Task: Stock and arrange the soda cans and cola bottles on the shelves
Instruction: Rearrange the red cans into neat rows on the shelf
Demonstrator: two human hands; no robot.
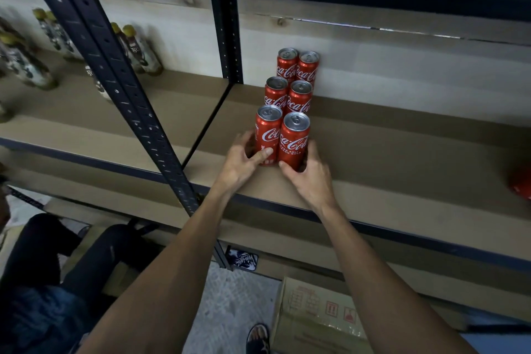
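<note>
Several red cola cans stand upright in two columns on the brown shelf board point(388, 152). My left hand point(244, 159) curls round the base of the front left can point(267, 135), thumb across its front. My right hand point(309, 172) wraps the base of the front right can point(293, 139) from the right side. Behind them stand the middle pair point(287, 96) and the back pair point(297, 64), the last against the pale back wall. Both front cans rest on the board and touch each other.
A dark steel upright point(123, 95) crosses in front of the shelf at left. Blurred bottles with yellow caps point(138, 49) stand on the neighbouring shelf. A red object point(521, 185) sits at the right edge. A cardboard box point(319, 316) lies on the floor; another person's legs point(57, 267) are at lower left.
</note>
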